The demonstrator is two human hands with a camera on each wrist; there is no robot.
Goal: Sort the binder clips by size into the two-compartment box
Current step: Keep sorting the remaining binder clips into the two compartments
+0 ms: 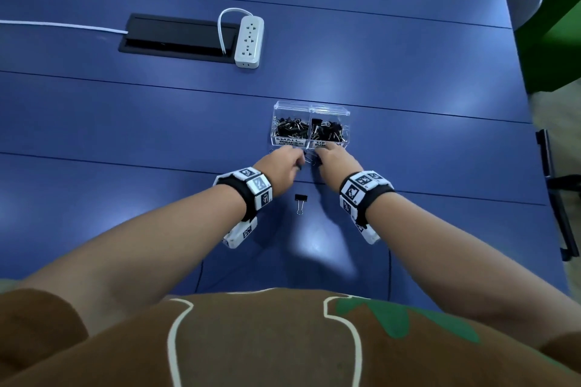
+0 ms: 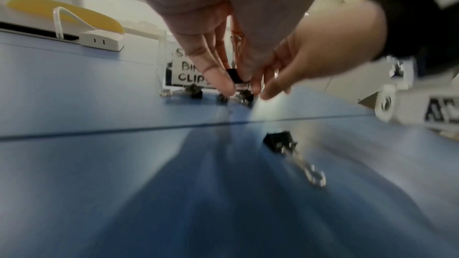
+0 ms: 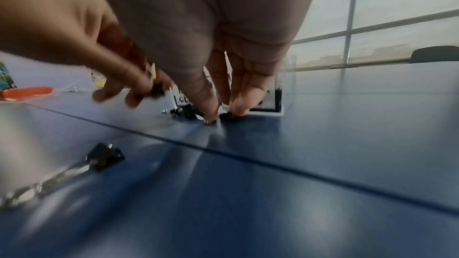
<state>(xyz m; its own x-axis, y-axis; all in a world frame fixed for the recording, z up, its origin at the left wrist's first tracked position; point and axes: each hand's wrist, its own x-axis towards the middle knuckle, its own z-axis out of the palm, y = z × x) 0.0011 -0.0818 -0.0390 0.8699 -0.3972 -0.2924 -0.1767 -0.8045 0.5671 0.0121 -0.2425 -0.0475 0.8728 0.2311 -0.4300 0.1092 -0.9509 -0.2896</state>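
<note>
The clear two-compartment box (image 1: pixel 309 110) stands on the blue table, black binder clips in both halves; its front labels read small on the left, medium on the right. Both hands work just in front of it. My left hand (image 1: pixel 290 160) pinches a small black binder clip (image 2: pixel 234 76) between thumb and fingers, wire handle pointing up. My right hand (image 1: pixel 331 155) reaches down with fairly straight fingers (image 3: pixel 239 105), their tips touching loose clips (image 3: pixel 229 116) on the table by the box front. One more clip (image 1: pixel 300 203) lies alone between my wrists.
A white power strip (image 1: pixel 249 42) and a black cable hatch (image 1: pixel 176 38) sit at the far left, with a white cable (image 1: pixel 63 25) running to the left. The table's right edge (image 1: pixel 531 135) is close. Blue tabletop surrounds the box.
</note>
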